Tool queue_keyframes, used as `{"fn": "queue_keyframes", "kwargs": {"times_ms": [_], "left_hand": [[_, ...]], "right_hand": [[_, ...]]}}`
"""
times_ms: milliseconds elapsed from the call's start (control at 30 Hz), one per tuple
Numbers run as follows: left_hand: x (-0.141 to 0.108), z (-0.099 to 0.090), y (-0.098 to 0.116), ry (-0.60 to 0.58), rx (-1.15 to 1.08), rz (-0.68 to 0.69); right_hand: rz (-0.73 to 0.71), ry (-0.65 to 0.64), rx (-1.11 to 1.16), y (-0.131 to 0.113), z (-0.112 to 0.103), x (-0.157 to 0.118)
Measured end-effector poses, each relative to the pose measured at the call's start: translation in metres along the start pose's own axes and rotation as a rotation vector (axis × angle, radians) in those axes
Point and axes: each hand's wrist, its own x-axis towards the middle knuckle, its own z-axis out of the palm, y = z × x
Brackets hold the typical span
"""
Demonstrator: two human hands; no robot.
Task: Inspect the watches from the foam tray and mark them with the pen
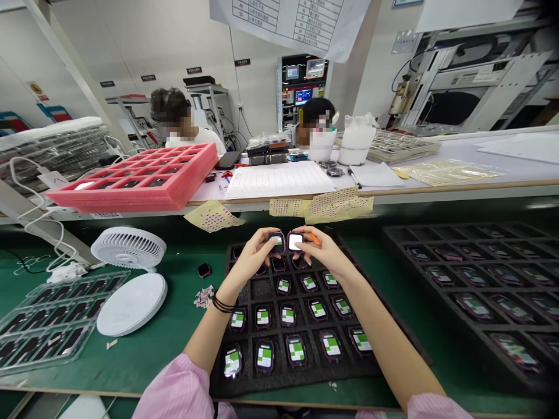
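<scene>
My left hand (262,247) grips a smartwatch body (276,241) whose screen is partly green and white, its thumb resting on the glass. Beside it, my right hand (317,247) grips a second smartwatch body (296,241) with a lit white screen. An orange stick-like thing (313,238) shows at the right fingers. Both watches are side by side above the back of a black foam tray (257,288). In the tray's pockets lie several watches, many with green-and-white screens, such as the front-row watch (297,350).
A second black foam tray (441,308) with watches stands right. On the left are a white fan (131,247), a clear tray (56,317), a lone watch (204,270) and small scraps (204,297). A pink foam tray (174,201) overhangs the shelf edge. Two people sit beyond.
</scene>
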Motion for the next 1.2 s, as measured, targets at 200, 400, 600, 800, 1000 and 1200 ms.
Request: {"fn": "queue_keyframes", "kwargs": {"times_ms": [200,400,600,800,1000,1200], "left_hand": [[-0.0009,-0.0012,-0.0031,-0.031,0.016,0.010],[-0.0010,-0.0007,-0.0005,0.019,0.033,0.010],[-0.0005,0.0000,0.0046,0.068,0.055,-0.018],[-0.0001,0.0008,0.0043,0.062,0.056,-0.033],[0.0013,-0.0009,0.0003,0.001,0.069,0.012],[0.0008,-0.0018,-0.0023,-0.050,0.037,0.020]], "right_hand": [[0.006,-0.040,-0.012,0.0020,-0.0011,0.0002],[-0.001,0.003,-0.025,0.0011,0.0006,0.0006],[0.012,0.087,-0.055,-0.0026,0.0026,0.0001],[0.008,0.107,-0.045,-0.0008,0.0038,0.0016],[0.014,0.102,-0.053,-0.0006,0.0034,0.0009],[0.010,0.011,-0.015,0.0018,-0.0012,0.0002]]}}
